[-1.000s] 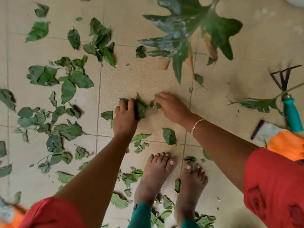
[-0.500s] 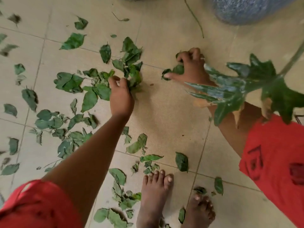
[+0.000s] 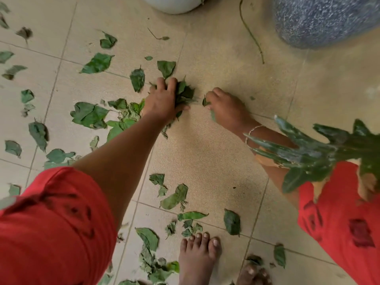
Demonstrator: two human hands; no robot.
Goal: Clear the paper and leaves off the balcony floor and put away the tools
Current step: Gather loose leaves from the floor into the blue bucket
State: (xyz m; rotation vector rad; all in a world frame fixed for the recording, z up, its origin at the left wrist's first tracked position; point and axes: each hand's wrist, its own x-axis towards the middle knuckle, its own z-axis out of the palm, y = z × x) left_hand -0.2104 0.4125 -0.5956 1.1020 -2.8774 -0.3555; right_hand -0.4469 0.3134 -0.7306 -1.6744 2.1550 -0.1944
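Green leaves lie scattered over the beige tiled floor [image 3: 216, 157], thickest on the left. My left hand [image 3: 164, 99] is down on the floor and grips a bunch of leaves [image 3: 185, 93] that sticks out past its fingers. My right hand [image 3: 226, 108], a thin bracelet at its wrist, rests on the floor just to the right and holds a few small leaves [image 3: 205, 102] in curled fingers. More leaves [image 3: 88, 115] lie left of my left hand. No paper or tool is in view.
A white pot [image 3: 172, 4] and a blue speckled pot [image 3: 327, 19] stand at the top edge. A large lobed plant leaf [image 3: 308, 157] hangs over my right forearm. A long thin stem [image 3: 251, 33] lies near the pots. My bare feet [image 3: 197, 260] stand at the bottom among leaves.
Both hands have come closer together on the floor. My left hand now has a bunch of leaves gathered, and my right hand has come down and left from beside the blue pot.
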